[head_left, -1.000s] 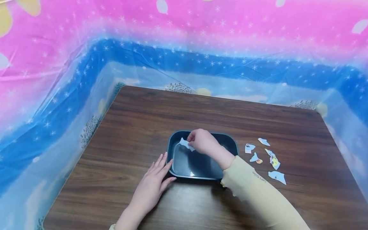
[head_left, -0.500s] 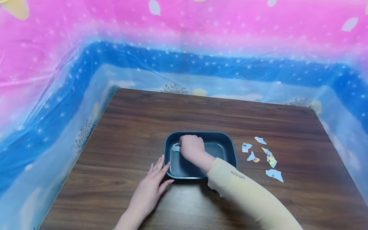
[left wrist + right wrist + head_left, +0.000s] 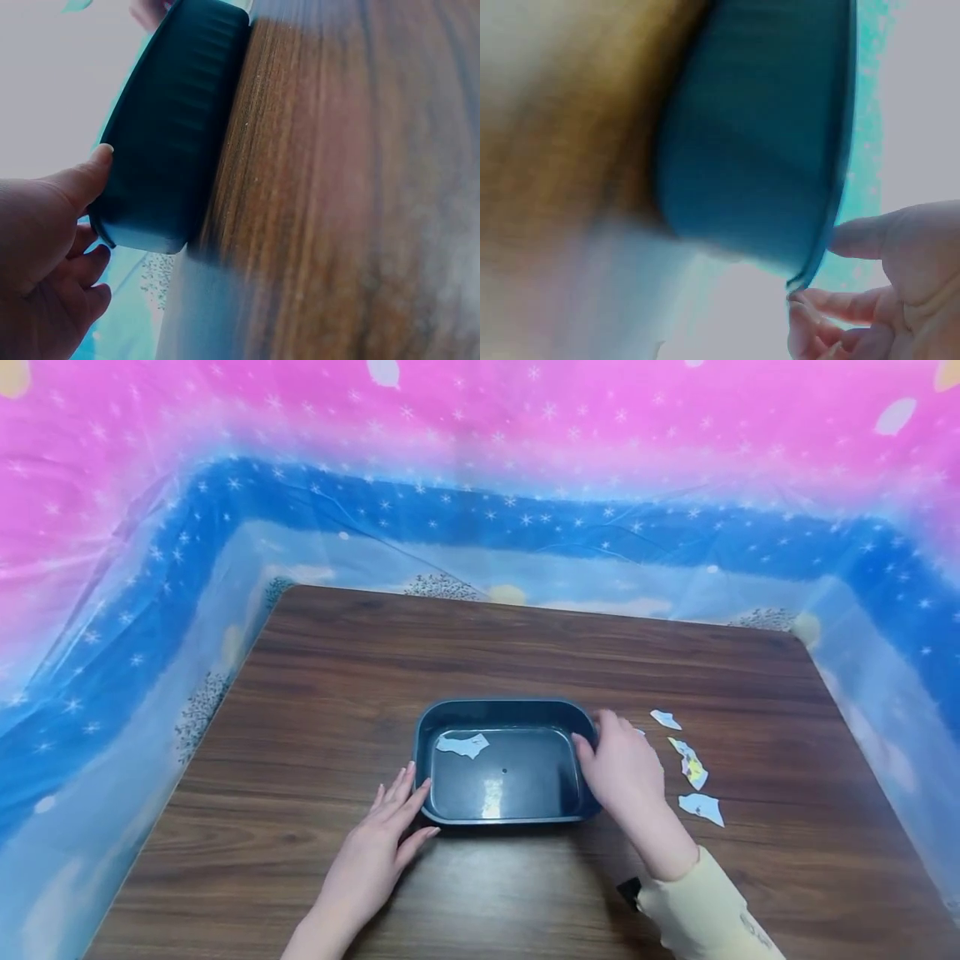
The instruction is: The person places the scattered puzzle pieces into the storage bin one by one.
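Torn scrap point(image 3: 463, 745) now let go: lies on floor of dark tray point(image 3: 517, 789), far L part, nr far wall. Half a sec. ago it was partly covered by R hand point(image 3: 626, 777); that hand has since been taken out & set at tray's R end. Rim seen pinched there, thumb one side, fingertips other (R wrist view blurred, grip force can't be told). L hand point(image 3: 375, 847) unchanged: fingers laid loosely extended at tray's L end, thumb by near corner; rim touched, no firm hold seen. Tray rests on wood table point(image 3: 360, 668), steadied at both ends. Meaning, prob.: one scrap is dealt w/, both hands freed for the tray itself. Still on table, R of tray, untouched: far scrap point(image 3: 666, 720), yellow-marked scrap point(image 3: 690, 766), near scrap point(image 3: 701, 808). Others mostly hidden behind R hand; count not determinable now.
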Demonstrator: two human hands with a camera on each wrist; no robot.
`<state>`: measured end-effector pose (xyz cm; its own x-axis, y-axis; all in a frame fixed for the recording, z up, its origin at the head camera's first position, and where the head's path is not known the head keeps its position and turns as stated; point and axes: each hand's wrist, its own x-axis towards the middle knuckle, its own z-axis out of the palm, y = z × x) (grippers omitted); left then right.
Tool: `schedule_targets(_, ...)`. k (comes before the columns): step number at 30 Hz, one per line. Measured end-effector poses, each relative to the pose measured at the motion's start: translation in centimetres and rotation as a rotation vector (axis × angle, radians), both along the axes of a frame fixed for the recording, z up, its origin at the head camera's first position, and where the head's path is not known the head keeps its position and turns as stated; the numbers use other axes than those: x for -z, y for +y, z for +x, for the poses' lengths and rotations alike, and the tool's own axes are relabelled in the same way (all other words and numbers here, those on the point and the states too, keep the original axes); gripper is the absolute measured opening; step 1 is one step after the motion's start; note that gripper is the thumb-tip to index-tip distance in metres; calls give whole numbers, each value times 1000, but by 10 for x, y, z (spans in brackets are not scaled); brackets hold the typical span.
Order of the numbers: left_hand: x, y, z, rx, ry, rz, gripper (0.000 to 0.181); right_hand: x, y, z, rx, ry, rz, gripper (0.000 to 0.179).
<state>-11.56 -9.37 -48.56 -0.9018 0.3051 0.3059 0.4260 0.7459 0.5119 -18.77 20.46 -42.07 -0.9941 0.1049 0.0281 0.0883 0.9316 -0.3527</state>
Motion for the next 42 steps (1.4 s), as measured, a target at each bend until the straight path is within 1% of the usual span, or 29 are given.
schedule_targets(1,0,-1,0,-6,0,-1,59,3,5,6,26,-42,-12,45)
schedule_targets(3,0,-2,2,-12,-5,-8,60,9,11,15,44,-119,-43,48)
schedule_targets(5,1,-3,3,-17,-16,-23,63,13,13,24,53,-157,-74,48)
schedule_targets(7,2,-2,4,-20,-35,-40,67,14,13,32,63,-178,-100,48)
schedule_targets(9,2,-2,6,-20,-54,-59,70,14,13,39,75,-181,-112,49)
schedule_targets(12,2,-1,7,-23,-57,-68,70,11,20,42,82,-193,-139,50)
schedule_targets(14,2,-1,7,-24,-44,-70,68,11,33,39,99,-196,-157,52)
schedule_targets(17,3,1,7,-22,-20,-71,66,15,65,27,121,-185,-151,51)
schedule_targets(19,4,2,7,-21,-11,-77,64,22,89,18,117,-183,-130,48)
schedule_targets(21,3,3,6,-23,-6,-86,63,32,109,10,93,-203,-110,46)
schedule_targets(23,3,3,6,-26,-7,-94,63,42,122,4,75,-230,-100,46)
schedule_targets(24,2,3,6,-28,-8,-97,62,45,126,2,65,-236,-97,43)
schedule_targets(27,1,3,5,-30,-8,-93,62,52,132,-1,47,-231,-105,32)
schedule_targets(30,-1,2,5,-30,-11,-86,62,53,132,-3,42,-225,-119,23)
schedule_targets(33,-3,2,4,-29,-19,-82,62,54,131,-3,35,-243,-143,22)
schedule_targets(36,-4,2,3,-30,-26,-87,62,54,130,-1,42,-236,-167,23)
schedule_targets(39,-4,3,2,-30,-31,-93,63,50,130,1,48,-182,-188,24)
schedule_targets(42,-4,3,1,-29,-36,-96,64,36,120,1,44,-98,-221,20)
